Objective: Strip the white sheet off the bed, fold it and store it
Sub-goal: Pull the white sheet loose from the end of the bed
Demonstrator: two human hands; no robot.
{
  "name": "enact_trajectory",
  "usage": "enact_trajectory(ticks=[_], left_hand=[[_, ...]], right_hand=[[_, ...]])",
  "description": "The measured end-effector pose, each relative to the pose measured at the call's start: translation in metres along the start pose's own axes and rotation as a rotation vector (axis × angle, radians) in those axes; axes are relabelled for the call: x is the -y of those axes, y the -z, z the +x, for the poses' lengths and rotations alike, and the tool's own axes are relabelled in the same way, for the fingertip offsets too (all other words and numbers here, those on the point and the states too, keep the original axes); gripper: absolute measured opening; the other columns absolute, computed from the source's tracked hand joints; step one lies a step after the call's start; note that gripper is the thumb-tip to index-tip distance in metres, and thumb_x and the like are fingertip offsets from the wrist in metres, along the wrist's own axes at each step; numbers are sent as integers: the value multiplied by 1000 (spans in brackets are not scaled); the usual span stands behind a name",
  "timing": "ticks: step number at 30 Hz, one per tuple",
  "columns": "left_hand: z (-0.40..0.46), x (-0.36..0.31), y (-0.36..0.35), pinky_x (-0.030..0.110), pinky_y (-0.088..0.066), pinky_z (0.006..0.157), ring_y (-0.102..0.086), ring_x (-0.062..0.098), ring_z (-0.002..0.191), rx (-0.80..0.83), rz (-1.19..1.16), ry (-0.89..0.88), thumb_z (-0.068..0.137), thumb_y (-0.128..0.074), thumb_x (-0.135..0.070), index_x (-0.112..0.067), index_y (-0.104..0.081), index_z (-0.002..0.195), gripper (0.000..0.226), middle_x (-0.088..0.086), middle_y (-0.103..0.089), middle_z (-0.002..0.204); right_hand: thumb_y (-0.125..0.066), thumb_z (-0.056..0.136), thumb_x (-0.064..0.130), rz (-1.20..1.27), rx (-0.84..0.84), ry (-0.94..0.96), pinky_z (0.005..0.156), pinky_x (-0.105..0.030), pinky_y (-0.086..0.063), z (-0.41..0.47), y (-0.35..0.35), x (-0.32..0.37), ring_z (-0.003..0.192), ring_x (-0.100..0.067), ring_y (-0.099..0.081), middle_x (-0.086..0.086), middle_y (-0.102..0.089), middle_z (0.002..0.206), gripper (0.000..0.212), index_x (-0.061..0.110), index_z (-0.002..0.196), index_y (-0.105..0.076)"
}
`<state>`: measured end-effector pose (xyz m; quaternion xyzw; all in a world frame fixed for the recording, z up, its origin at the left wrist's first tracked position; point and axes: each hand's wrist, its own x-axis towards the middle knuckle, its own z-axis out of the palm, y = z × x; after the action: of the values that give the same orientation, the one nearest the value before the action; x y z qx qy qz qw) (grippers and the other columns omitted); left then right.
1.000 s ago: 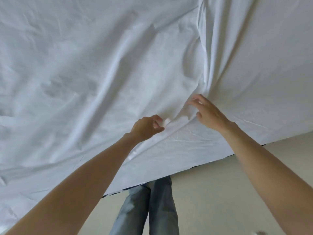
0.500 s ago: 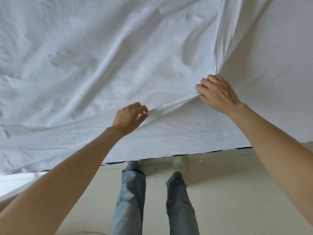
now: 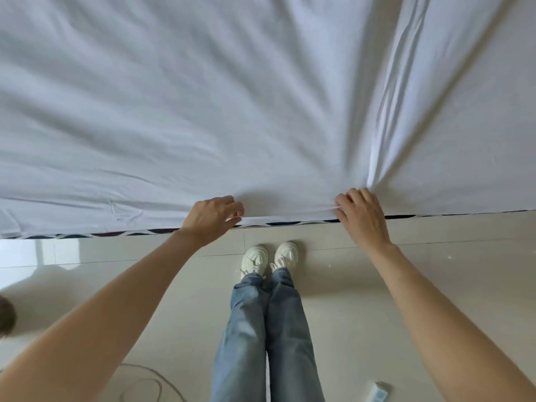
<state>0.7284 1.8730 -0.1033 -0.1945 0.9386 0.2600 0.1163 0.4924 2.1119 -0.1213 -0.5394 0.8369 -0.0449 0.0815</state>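
The white sheet covers the bed and fills the upper half of the head view, with creases fanning out from its near edge. My left hand pinches that edge at centre. My right hand grips the same edge further right, where a thick raised fold runs up toward the top right. A strip of dark patterned fabric shows just under the sheet's edge.
Pale glossy floor tiles lie below the bed edge. My legs in blue jeans and white shoes stand close to the bed. A thin cord loops on the floor at lower left; a small white object lies at lower right.
Both hands have pulled the sheet's edge toward me and spread further apart. The view has tilted down, so more floor and my shoes show.
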Motion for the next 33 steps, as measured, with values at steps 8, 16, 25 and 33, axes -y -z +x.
enact_trajectory(ticks=[8, 16, 25, 33], left_hand=[[-20, 19, -17, 24, -40, 47, -64, 26, 68, -118, 49, 68, 67, -72, 1, -18, -68, 81, 24, 0, -65, 79], [-22, 24, -11, 30, -51, 66, -64, 24, 78, 118, -100, 158, 75, -65, -8, -18, -68, 89, 18, -1, -65, 88], [91, -87, 38, 28, -47, 75, -61, 12, 81, 69, -281, 207, 87, -55, -19, -23, -65, 98, 15, -8, -65, 90], [309, -197, 95, 24, -43, 84, -62, 16, 97, -158, -592, 439, 87, -55, -15, -16, -61, 109, 23, 0, -67, 107]], right_hand=[[-62, 76, 0, 83, -1, -97, 73, -38, -39, -6, -13, 8, 81, -31, -50, -8, -56, 84, 16, 11, 87, -62], [-68, 73, -6, 229, 22, -157, 65, -37, -47, -10, -8, 17, 74, -31, -53, -6, -58, 74, 14, 7, 76, -64], [-51, 88, 0, 603, 82, -298, 82, -20, -39, 37, 75, -44, 99, -17, -56, -4, -62, 104, 24, 10, 103, -66], [-51, 87, 4, 352, -67, -200, 80, -31, -41, 174, 144, -221, 94, -30, -56, -8, -67, 98, 23, 8, 104, -66]])
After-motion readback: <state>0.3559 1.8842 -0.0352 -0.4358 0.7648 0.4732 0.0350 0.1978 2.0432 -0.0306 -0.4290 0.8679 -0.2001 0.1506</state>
